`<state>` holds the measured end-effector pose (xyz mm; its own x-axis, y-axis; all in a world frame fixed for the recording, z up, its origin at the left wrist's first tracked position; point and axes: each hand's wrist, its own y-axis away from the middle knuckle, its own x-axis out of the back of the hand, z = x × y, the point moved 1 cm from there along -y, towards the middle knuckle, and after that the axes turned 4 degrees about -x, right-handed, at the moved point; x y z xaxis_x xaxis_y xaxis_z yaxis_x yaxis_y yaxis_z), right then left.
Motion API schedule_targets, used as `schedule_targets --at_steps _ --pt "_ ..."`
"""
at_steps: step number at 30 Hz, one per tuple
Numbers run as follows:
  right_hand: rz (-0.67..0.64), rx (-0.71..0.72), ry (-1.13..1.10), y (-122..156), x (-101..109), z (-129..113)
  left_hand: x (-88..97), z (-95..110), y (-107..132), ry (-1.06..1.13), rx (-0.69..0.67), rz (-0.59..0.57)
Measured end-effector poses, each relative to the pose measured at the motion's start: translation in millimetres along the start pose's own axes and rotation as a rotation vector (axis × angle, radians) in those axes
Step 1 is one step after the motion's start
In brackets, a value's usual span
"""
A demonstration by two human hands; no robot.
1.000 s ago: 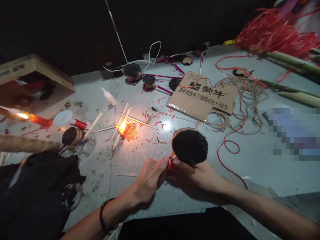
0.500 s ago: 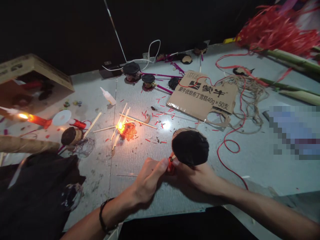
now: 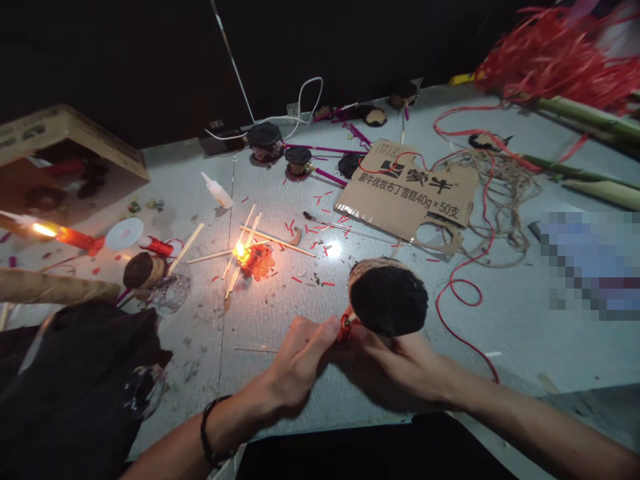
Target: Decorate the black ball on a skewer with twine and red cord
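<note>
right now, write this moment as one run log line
left hand: pinching red binding | right hand: partly hidden by black-faced drum, grip unclear | flame: lit among crossed sticks | cardboard: beyond drum

The person has two bare hands, a left hand (image 3: 300, 360) and a right hand (image 3: 417, 367). Both arms are bare as far up as you can see. Around the left wrist goes a black bracelet (image 3: 204, 427). It is thin and looks like soft string or cord, a bit bumpy, maybe twisted or braided. It goes round in a loop and looks a little loose. The left thumb is long with a round tip. The right arm (image 3: 525, 413) is plain and smooth from the wrist on. At the bottom, in the middle, is a big, very dark black shape (image 3: 370, 453). It could be clothes, but it is too dark to tell.
</note>
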<state>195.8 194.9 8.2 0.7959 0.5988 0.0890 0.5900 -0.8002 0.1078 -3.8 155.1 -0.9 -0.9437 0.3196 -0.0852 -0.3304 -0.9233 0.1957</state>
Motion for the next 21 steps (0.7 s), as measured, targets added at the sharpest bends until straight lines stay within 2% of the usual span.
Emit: schedule_targets --at_steps 6,9,12,17,21 --pt "-0.008 0.244 0.167 -1 -2 -6 -4.4 -2 -2 0.142 0.074 0.117" --pt "0.036 0.354 0.226 2 -6 -12 -3.4 -3 -4 0.170 0.070 0.165" --pt "0.119 0.367 0.251 4 -10 -11 -2.1 -6 -4 0.163 0.064 0.171" --pt "0.412 0.337 0.306 1 -17 -2 -5.0 -10 -3 0.189 0.032 0.141" --pt "0.487 0.251 0.303 -1 -21 0 -6.2 -9 -2 0.189 0.023 0.132"
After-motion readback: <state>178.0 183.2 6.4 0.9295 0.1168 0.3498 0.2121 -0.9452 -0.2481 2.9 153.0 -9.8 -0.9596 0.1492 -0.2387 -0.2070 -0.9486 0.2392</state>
